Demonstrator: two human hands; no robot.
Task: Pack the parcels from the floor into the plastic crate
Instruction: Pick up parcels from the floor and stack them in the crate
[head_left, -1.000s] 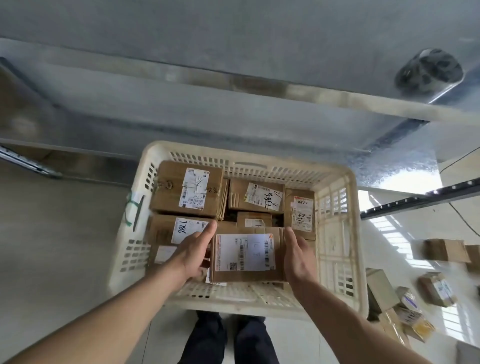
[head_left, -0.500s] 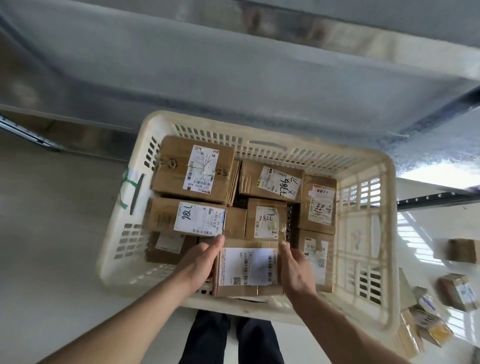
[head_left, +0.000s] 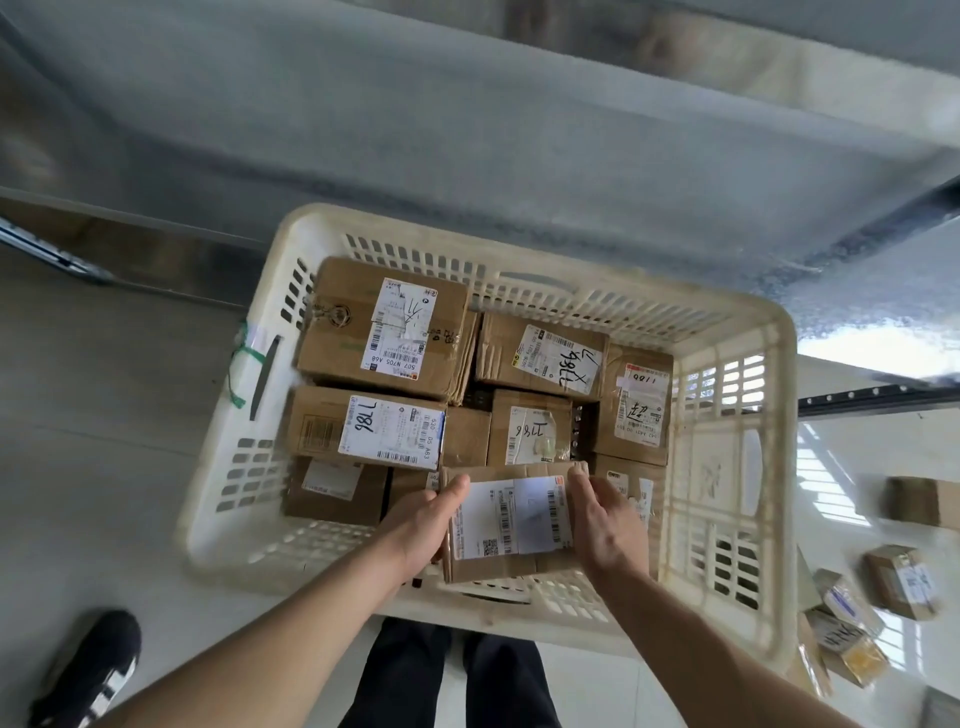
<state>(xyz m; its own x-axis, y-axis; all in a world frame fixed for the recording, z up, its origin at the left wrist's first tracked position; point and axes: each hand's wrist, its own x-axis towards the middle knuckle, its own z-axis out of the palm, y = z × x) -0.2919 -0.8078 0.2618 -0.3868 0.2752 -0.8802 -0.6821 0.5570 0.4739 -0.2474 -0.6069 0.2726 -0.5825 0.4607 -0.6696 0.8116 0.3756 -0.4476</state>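
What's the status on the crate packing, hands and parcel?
Both hands, left and right, hold a labelled parcel by its sides, low inside the crate at the near wall. Crate mostly full. More parcels on floor at right.

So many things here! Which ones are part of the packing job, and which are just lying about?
Part of the job:
- cream slotted plastic crate
- brown cardboard parcel with a white label, held between left hand and right hand
- brown labelled parcels already packed
- small parcels on the floor

Just lying about:
- black-and-white shoe
- grey metal shelf
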